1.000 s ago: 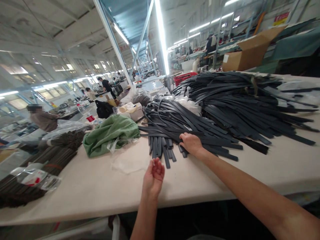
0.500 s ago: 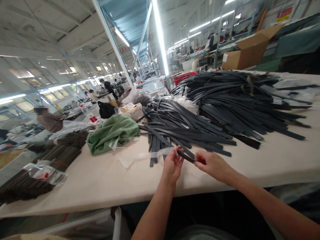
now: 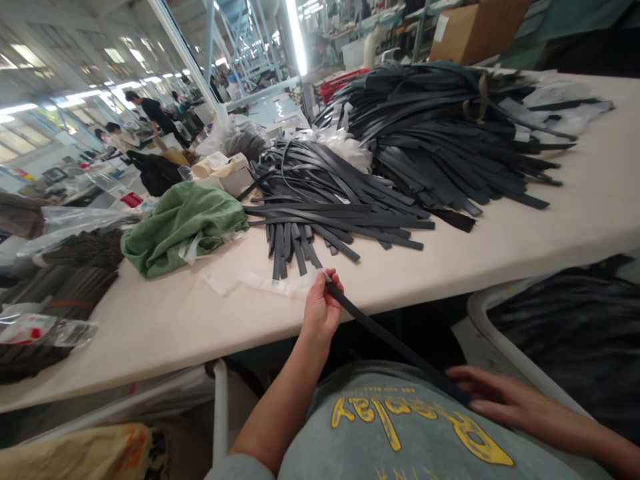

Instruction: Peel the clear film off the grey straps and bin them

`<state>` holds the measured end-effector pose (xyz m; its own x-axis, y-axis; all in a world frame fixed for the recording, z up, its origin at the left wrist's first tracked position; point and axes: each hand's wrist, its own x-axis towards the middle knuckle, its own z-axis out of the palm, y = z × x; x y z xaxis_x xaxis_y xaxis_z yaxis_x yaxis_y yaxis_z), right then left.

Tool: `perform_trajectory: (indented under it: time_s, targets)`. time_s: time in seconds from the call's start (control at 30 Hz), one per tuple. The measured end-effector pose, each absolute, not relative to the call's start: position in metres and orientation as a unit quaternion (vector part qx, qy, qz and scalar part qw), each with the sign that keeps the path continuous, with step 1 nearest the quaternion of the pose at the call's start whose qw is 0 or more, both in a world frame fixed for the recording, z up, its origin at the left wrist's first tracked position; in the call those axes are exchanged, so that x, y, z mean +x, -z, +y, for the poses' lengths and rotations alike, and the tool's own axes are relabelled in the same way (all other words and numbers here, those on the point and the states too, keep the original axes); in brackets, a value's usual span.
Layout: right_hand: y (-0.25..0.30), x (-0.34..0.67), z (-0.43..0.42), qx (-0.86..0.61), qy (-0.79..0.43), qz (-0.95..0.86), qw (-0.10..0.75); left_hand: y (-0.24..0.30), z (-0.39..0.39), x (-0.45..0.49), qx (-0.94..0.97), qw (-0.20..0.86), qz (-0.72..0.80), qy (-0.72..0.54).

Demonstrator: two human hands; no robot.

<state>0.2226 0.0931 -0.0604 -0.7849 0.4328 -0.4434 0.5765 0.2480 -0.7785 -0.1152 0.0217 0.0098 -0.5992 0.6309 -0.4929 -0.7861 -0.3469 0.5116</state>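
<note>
A long dark strap [image 3: 387, 340] runs slantwise from the table edge down across my body. My left hand [image 3: 324, 305] pinches it at its upper end, over the front edge of the table. Thin whitish translucent material [image 3: 280, 283] lies on the tabletop and reaches to those left fingers. Low on the right, in front of my shirt, my right hand [image 3: 515, 403] has its thumb and fingers around the strap's lower part. Just beyond my left hand lies a loose pile of similar dark straps [image 3: 330, 213].
A larger heap of dark straps [image 3: 440, 133] covers the table [image 3: 590, 200] at the back right. Green cloth [image 3: 185, 223] and brown bundles [image 3: 65, 287] lie to the left. A white-rimmed cart [image 3: 530, 360] with dark material stands at lower right. People [image 3: 155, 113] work far back.
My right hand has moved away from the left, down and to the right, drawing the strap out long between them. The left hand keeps its pinch, and the view has tilted downward.
</note>
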Motion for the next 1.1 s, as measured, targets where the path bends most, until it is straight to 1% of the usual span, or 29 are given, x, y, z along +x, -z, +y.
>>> perform_trajectory:
  time_s: [0.03,0.1,0.17,0.27,0.33,0.5,0.57,0.77,1.1]
  targets:
    - [0.051,0.199,0.087,0.291,0.559,0.772,0.088,-0.007,0.017,-0.105,-0.099,0.443,0.38,-0.806]
    - [0.032,0.148,0.077,0.212,0.611,0.757,0.091,-0.004,0.009,-0.09,-0.077,0.453,0.396,-0.795]
    - [0.016,0.1,0.071,0.16,0.65,0.742,0.035,-0.001,0.002,-0.08,-0.055,0.457,0.412,-0.786]
    - [-0.003,0.051,0.065,0.176,0.694,0.697,-0.049,0.002,-0.007,-0.076,-0.036,0.464,0.442,-0.767]
    - [-0.012,0.04,0.066,0.196,0.685,0.696,-0.091,0.002,-0.012,-0.079,-0.036,0.462,0.451,-0.763]
    - [-0.019,0.073,0.078,0.264,0.578,0.75,-0.182,-0.009,-0.019,-0.092,-0.084,0.45,0.436,-0.775]
    - [-0.018,0.093,0.08,0.289,0.565,0.75,-0.185,-0.013,-0.02,-0.095,-0.097,0.457,0.433,-0.771]
    - [-0.007,0.115,0.077,0.297,0.526,0.785,-0.141,-0.017,-0.02,-0.094,-0.101,0.47,0.429,-0.765]
    - [0.016,0.123,0.074,0.27,0.489,0.817,-0.146,-0.015,-0.019,-0.099,-0.137,0.449,0.423,-0.776]
